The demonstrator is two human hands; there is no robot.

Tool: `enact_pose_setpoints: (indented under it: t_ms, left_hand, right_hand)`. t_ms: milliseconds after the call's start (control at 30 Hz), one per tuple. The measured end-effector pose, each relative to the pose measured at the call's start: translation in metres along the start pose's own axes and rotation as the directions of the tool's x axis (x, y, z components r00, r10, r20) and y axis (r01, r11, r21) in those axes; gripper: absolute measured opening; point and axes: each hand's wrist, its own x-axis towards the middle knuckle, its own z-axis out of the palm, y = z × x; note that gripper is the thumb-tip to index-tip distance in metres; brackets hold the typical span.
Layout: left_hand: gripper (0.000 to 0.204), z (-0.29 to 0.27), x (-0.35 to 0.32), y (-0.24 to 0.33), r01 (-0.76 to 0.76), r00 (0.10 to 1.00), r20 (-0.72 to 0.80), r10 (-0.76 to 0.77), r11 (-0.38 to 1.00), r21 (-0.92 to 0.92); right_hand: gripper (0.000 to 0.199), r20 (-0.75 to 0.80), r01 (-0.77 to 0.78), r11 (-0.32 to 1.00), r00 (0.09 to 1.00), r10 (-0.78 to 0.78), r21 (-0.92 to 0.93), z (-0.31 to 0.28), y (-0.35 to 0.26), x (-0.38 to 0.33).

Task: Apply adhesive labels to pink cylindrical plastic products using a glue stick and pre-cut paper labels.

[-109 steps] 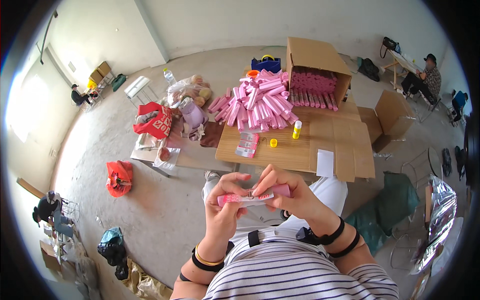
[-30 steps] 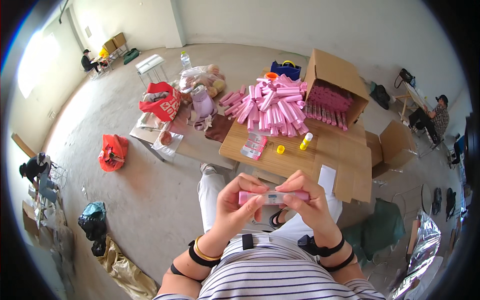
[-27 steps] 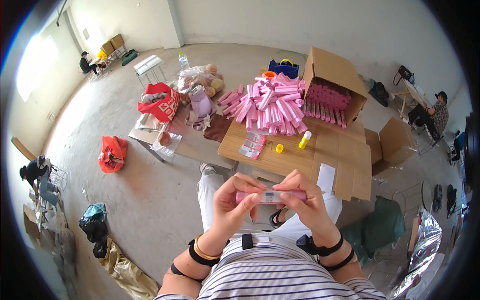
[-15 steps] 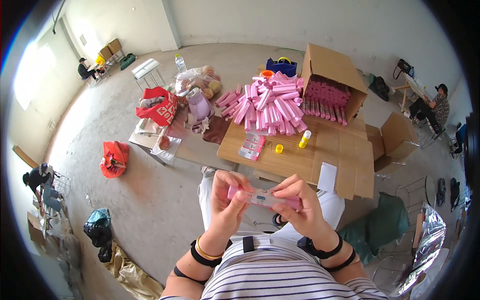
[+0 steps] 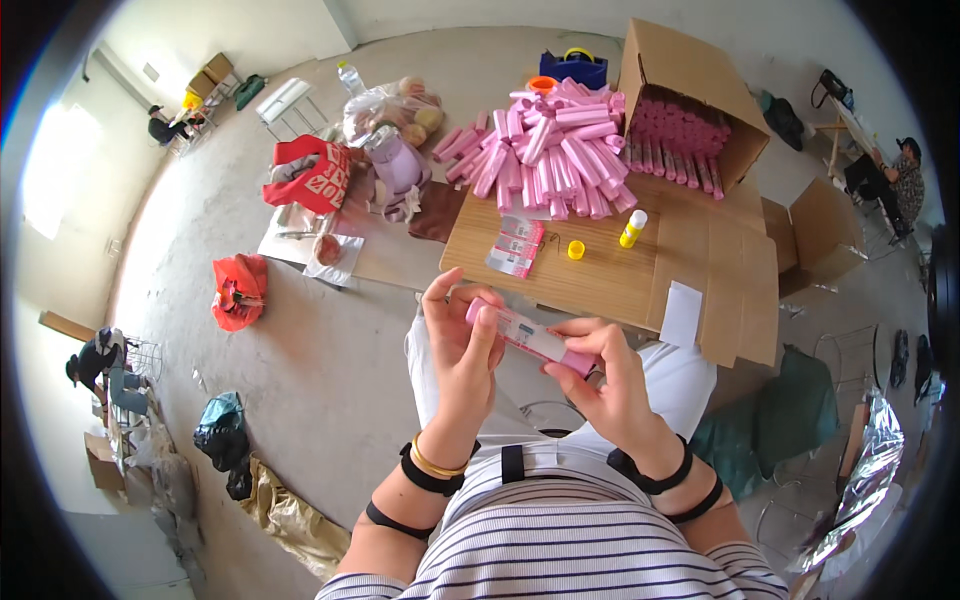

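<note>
Between my two hands is a slim pink roll [image 5: 576, 362] with a white printed label [image 5: 535, 337] around its middle. It tilts, left end higher. My left hand [image 5: 460, 350] holds that end with the thumb in front, its index finger raised. At the other end, my right hand [image 5: 618, 392] grips the roll between thumb and fingers. Beyond my hands, on the wooden table [image 5: 600, 275], a yellow and white glue stick [image 5: 632, 230] stands upright near a yellow cap [image 5: 576, 250]. Several pink-and-white printed labels [image 5: 515, 247] lie to the left of the cap.
A heap of pink rolls [image 5: 550, 150] covers the table's back. Beside it a cardboard box [image 5: 690, 75] lies open, packed with rolls. White paper [image 5: 682, 314] rests on flattened cardboard [image 5: 735, 290]. Left are a red bag [image 5: 308, 175] and a lilac bag [image 5: 396, 165]. Other people sit farther off.
The roll has tilted, its left end rising. My left fingers have spread and the index finger has lifted, while my right hand keeps its grip. The whole view has shifted slightly.
</note>
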Motion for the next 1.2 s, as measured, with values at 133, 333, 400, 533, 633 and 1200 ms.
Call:
enact_pose_setpoints:
  t_ms: [133, 333, 400, 533, 633, 1200]
  left_hand:
    - [0.037, 0.0, 0.01, -0.051, 0.316, 0.94, -0.092, -0.328, 0.94, -0.125]
    - [0.04, -0.022, 0.024, -0.099, 0.543, 0.827, -0.019, -0.562, 0.807, -0.231]
    - [0.046, -0.013, 0.035, -0.095, 0.571, 0.81, -0.021, -0.586, 0.796, -0.2]
    - [0.053, -0.006, 0.044, -0.094, 0.643, 0.765, 0.171, -0.621, 0.717, -0.271]
    - [0.06, 0.011, 0.048, -0.083, 0.659, 0.751, 0.271, -0.602, 0.712, -0.243]
    - [0.052, 0.03, 0.014, -0.042, 0.568, 0.816, 0.203, -0.541, 0.816, -0.107]
  right_hand:
    - [0.028, -0.109, -0.158, 0.986, 0.982, 0.152, -0.048, 0.002, 0.03, 0.0]
    - [0.033, 0.031, -0.481, 0.861, 0.875, 0.483, 0.167, -0.034, 0.098, 0.012]
    - [0.04, -0.107, -0.591, 0.804, 0.797, 0.595, 0.071, -0.072, 0.172, 0.018]
    - [0.046, -0.403, -0.55, 0.752, 0.821, 0.405, -0.364, -0.118, 0.288, 0.025]
    - [0.043, -0.377, -0.531, 0.701, 0.843, 0.383, -0.476, -0.119, 0.314, 0.047]
    - [0.043, 0.201, 0.153, 0.951, 0.974, -0.1, -0.268, -0.043, 0.001, 0.038]
